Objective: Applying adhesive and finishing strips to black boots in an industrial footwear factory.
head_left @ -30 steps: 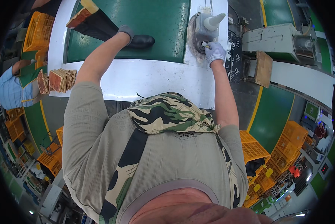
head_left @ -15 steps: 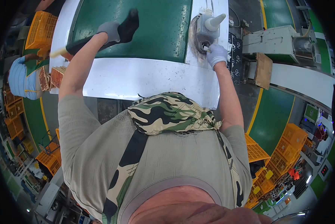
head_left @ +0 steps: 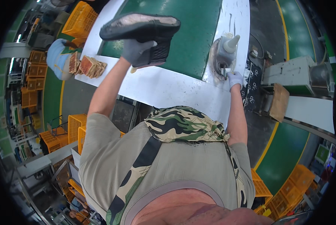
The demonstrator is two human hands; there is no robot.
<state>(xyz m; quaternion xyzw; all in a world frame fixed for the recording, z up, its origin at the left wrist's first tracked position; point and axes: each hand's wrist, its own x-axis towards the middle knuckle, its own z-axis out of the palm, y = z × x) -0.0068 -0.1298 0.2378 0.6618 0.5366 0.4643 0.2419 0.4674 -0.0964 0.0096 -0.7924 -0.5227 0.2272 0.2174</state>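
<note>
Left fingers point(head_left: 149, 44) clamp a ribbed-looking black boot point(head_left: 161, 39); right fingers point(head_left: 232, 76) apparently grip a pale handle point(head_left: 226, 71).

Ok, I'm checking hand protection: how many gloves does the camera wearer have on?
2: a gray glove on the left hand, which holds a black boot, and a pale glove on the right hand, beside the nozzle-topped container.

On the floor of an apparent footwear factory, judging by the black boot point(head_left: 153, 33) raised above a white worktable point(head_left: 160, 86) with a green panel point(head_left: 192, 52). Ringed by orange crates point(head_left: 293, 183), some in stacks, and by a boxy pale machine point(head_left: 288, 77). Marked out with green floor lanes point(head_left: 284, 159) edged in yellow. Shared with a co-worker in a light blue top point(head_left: 57, 56), beyond the worktable's left edge.
</note>
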